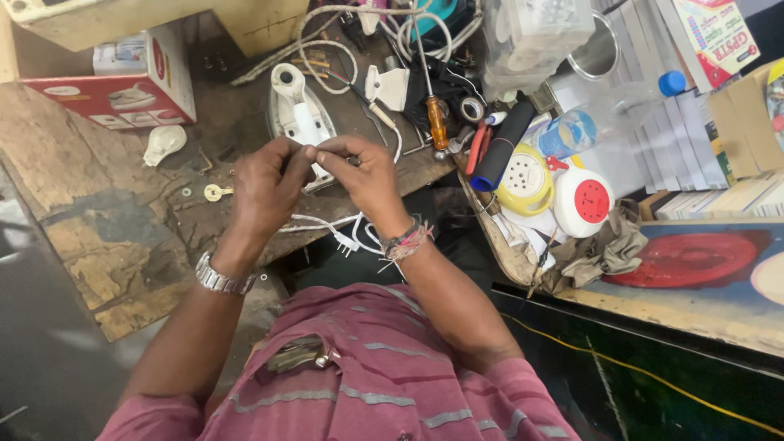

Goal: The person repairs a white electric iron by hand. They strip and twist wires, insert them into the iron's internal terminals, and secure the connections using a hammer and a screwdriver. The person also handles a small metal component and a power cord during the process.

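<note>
My left hand (265,186) and my right hand (363,173) meet over the worn wooden workbench (98,220), fingertips pinching one small part between them; the part is mostly hidden by my fingers. Just beyond my hands lies a white clothes iron body (296,110). A white power cord with a plug (343,239) hangs under my right wrist. A metal watch is on my left wrist, threads on my right.
A screwdriver with an orange handle (437,121) lies behind my right hand. A red and white box (122,86) stands at the back left. A small brass piece (214,192) lies left of my hands. Yellow and red-white round extension reels (563,192), a bottle and books crowd the right.
</note>
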Motion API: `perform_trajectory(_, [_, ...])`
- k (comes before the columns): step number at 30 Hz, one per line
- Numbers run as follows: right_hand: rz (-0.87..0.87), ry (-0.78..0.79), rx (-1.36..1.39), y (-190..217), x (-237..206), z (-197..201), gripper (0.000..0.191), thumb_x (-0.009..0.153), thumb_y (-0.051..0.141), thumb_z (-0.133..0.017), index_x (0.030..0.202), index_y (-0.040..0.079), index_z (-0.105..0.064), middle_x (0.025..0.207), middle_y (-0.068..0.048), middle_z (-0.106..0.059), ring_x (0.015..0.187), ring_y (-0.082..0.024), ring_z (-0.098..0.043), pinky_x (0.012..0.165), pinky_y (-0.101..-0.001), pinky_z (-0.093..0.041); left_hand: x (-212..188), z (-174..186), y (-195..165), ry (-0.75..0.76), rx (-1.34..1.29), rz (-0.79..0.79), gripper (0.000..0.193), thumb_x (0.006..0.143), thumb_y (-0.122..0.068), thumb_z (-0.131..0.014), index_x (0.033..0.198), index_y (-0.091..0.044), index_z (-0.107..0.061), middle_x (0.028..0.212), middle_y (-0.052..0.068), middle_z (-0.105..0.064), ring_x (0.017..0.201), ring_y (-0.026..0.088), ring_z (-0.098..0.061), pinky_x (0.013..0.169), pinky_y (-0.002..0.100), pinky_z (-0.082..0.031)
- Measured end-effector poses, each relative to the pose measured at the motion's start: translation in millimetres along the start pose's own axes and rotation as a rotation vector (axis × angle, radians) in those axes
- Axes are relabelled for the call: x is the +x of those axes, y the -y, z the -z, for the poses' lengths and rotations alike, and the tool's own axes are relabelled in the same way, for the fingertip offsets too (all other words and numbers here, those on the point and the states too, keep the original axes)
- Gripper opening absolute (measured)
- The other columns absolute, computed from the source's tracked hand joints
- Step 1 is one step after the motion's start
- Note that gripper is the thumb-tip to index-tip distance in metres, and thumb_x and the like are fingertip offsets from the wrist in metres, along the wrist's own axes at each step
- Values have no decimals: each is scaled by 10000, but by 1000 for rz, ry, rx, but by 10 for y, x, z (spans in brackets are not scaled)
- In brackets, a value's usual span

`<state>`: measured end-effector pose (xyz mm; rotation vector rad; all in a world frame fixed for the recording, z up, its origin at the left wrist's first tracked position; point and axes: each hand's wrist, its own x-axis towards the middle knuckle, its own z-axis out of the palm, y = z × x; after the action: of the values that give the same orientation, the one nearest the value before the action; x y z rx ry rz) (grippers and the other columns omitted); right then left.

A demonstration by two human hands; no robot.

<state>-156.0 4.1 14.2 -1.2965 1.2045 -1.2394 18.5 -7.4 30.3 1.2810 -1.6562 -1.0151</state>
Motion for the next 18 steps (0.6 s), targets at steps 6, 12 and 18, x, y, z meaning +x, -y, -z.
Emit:
perform_trajectory(6, [-218, -54, 189, -212, 12, -30, 129, 986, 142, -679, 1031, 28, -718, 910, 2, -731, 782, -42, -621, 653, -206, -473, -23, 76, -16, 71, -3, -69, 218, 1024, -207, -682, 960, -2, -715, 741, 86, -723, 602, 133, -666, 557, 313, -490])
perform_trajectory(12, [-75, -51, 175, -92, 48, 117, 228, 1088, 259, -571, 992, 61, -635, 866, -22, -688, 805, -93, -632, 731, -251, -508, 94, 125, 130, 48, -353, 221, 276, 1049, -259, -647, 905, -29, -694, 708, -29, -637, 607, 32, -527, 538, 235, -415])
perform_trajectory(18, [-32, 247, -409, 162, -176, -13, 254, 1085, 273, -595, 991, 40, -633, 819, -61, -635, 757, -140, -593, 706, -320, -490, 187, 146, 247, 25, -442, 246, 279, 1044, -268, -636, 880, -44, -670, 699, -29, -637, 596, 33, -545, 533, 213, -437])
